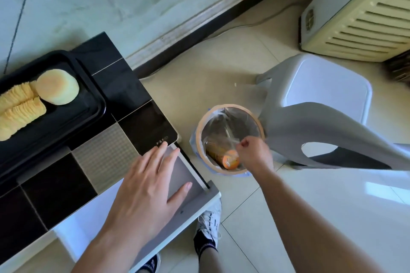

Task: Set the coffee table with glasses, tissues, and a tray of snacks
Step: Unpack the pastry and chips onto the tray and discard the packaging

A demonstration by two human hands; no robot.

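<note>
- Far right: cream louvred appliance casing [363,13] on the pale tiled floor [321,206], a dark bristly thing at the right edge beside it, too cropped to identify.
- Pale grey plastic stool [328,93] just right of the bin, a second grey plastic stool [315,131] tipped across it in the foreground, partly hiding it.
- Dark wooden skirting strip [199,22] running along the far wall, thin cable trailing on the floor beside it.
- White lace-up trainer [209,226] on the floor at the near edge, under the table corner.
- Round waste bin with tan rim and clear plastic liner [230,137] on the floor between table corner and stools; inside, an orange cylindrical snack can [226,157] lying tilted plus crumpled clear wrapping.
- Right hand [255,153] over the near right rim of the bin, fingers curled and pinched on a scrap of clear plastic wrapper [233,139], hiding part of the rim.
- Left hand [146,184] flat, fingers straight and spread wide, hovering or resting over the near right corner of the table; contact not determinable.
- Black-and-grey tiled coffee table with white frame [106,155] filling the left side.
- Black rectangular tray [88,104] on the far left part of the table, cropped by the left edge.
- In the tray: two rows of stacked yellow crisps [20,108] on edge, and just right of them, touching, a pile of round pale cakes [57,86].
</note>
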